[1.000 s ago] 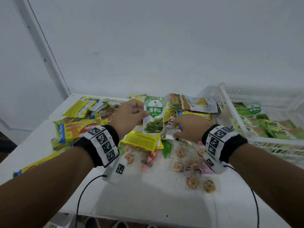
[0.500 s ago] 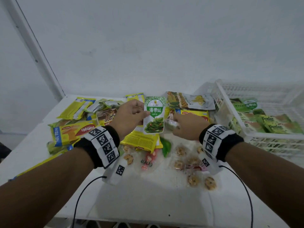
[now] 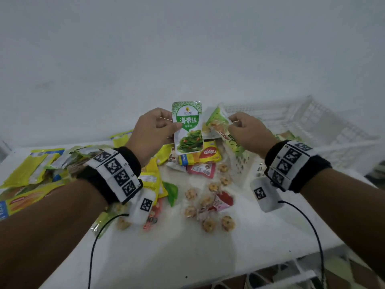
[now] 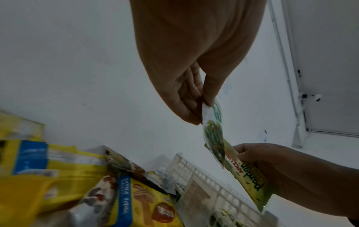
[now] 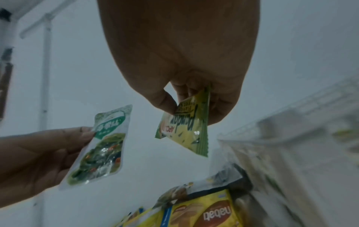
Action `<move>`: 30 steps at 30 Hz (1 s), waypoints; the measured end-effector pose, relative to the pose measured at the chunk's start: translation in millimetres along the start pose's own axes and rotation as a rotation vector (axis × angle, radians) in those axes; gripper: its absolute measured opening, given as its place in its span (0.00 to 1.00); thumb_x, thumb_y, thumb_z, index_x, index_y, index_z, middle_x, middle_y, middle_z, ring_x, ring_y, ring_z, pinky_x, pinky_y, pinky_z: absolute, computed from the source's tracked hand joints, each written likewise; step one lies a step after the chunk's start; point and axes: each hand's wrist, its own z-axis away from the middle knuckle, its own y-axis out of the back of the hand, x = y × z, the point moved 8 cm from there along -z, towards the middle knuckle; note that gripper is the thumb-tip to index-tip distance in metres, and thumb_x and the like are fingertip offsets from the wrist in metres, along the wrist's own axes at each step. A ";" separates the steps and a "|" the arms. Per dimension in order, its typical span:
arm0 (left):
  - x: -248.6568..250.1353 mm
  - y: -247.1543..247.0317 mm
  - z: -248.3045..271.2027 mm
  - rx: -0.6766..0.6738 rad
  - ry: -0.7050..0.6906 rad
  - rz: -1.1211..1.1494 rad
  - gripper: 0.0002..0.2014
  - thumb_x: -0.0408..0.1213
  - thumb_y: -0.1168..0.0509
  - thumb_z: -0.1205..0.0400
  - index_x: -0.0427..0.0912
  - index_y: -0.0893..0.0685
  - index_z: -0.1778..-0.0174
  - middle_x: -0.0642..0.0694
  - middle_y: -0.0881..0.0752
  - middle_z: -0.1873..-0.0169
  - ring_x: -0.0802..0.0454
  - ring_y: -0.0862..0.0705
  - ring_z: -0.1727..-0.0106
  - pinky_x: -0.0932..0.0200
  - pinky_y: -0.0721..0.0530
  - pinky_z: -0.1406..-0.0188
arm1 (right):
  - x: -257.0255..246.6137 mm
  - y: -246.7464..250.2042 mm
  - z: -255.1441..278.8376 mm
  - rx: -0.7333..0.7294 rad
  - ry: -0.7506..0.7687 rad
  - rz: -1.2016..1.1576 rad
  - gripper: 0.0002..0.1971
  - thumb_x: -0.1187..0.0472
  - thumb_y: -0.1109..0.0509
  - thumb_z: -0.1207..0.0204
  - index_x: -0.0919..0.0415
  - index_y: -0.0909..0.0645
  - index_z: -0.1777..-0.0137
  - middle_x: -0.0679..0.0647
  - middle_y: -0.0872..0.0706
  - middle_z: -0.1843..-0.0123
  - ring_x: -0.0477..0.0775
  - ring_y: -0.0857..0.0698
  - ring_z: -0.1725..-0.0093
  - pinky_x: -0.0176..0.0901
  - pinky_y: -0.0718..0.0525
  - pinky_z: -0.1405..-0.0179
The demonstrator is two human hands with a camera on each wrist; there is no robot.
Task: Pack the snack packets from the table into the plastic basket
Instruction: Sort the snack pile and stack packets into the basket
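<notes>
Both hands are raised above the counter (image 3: 208, 257), each pinching one packet. The left hand (image 3: 152, 132) holds a white and green seaweed packet (image 3: 188, 130) upright by its left edge, thumb on the printed face and fingers behind it; the left wrist view shows the same pinch from below, the packet (image 4: 212, 135) hanging edge-on from the thumb and fingertips. The right hand (image 3: 250, 132) grips a yellow-green Apollo pandan packet (image 3: 218, 126) at one end, thumb against curled fingers — in the right wrist view the packet (image 5: 186, 126) hangs tilted from that grip, with its sawtooth seal pointing down. The two packets sit just beside each other in the air; in the head view their edges seem to overlap, though whether they touch cannot be told.

The white plastic basket (image 3: 325, 130) stands at the far right of the counter, its lattice wall behind and to the right of the right hand. Some green packets show inside it near the wrist, partly hidden.

Below the hands lies the loose pile: a yellow Nabati wafer pack (image 3: 200, 155) just under the seaweed packet, a small red sachet (image 3: 201, 170) nearer, and clear-wrapped round cookies (image 3: 208, 205) scattered across the near middle of the counter. More yellow packs (image 3: 31, 170) spread across the left side, partly behind the left forearm. A green leaf-shaped piece (image 3: 171, 191) lies near the left wrist strap.
</notes>
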 end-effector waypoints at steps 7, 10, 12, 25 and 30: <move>7.6 -75.2 -24.8 -0.056 0.015 -0.018 0.06 0.27 0.28 0.17 0.32 0.18 0.47 0.38 0.07 0.61 0.43 0.08 0.59 0.48 0.08 0.61 | 48.1 60.8 -9.1 0.054 -0.015 -0.008 0.15 0.60 0.36 0.11 0.62 0.23 0.27 0.44 0.19 0.52 0.45 0.18 0.58 0.38 0.22 0.65; 9.5 -107.9 -44.3 -0.042 0.013 -0.078 0.11 0.30 0.26 0.18 0.30 0.18 0.44 0.33 0.08 0.57 0.40 0.09 0.57 0.36 0.08 0.50 | 73.5 84.9 -25.8 0.020 -0.021 -0.011 0.14 0.60 0.36 0.11 0.59 0.21 0.29 0.45 0.17 0.48 0.44 0.17 0.53 0.37 0.20 0.63; 14.4 -130.2 -58.4 -0.020 0.006 -0.110 0.13 0.32 0.25 0.18 0.31 0.18 0.43 0.32 0.08 0.55 0.34 0.09 0.54 0.32 0.10 0.46 | 90.6 99.4 -40.5 -0.044 -0.021 0.000 0.13 0.60 0.36 0.11 0.56 0.21 0.29 0.49 0.15 0.45 0.46 0.16 0.52 0.40 0.18 0.59; 47.4 -216.7 -118.6 0.202 0.001 -0.174 0.11 0.32 0.25 0.19 0.35 0.17 0.45 0.28 0.10 0.52 0.36 0.10 0.54 0.36 0.09 0.46 | 149.0 121.5 -118.5 -0.640 0.108 0.273 0.30 0.64 0.34 0.15 0.48 0.35 0.15 0.45 0.24 0.65 0.49 0.25 0.72 0.46 0.27 0.68; 37.1 -211.1 -122.9 0.236 0.009 -0.189 0.11 0.32 0.25 0.18 0.34 0.18 0.46 0.26 0.10 0.52 0.34 0.11 0.53 0.34 0.09 0.45 | 150.1 101.1 -123.1 -0.795 0.154 0.418 0.28 0.59 0.29 0.15 0.48 0.33 0.18 0.44 0.21 0.53 0.48 0.20 0.60 0.44 0.20 0.56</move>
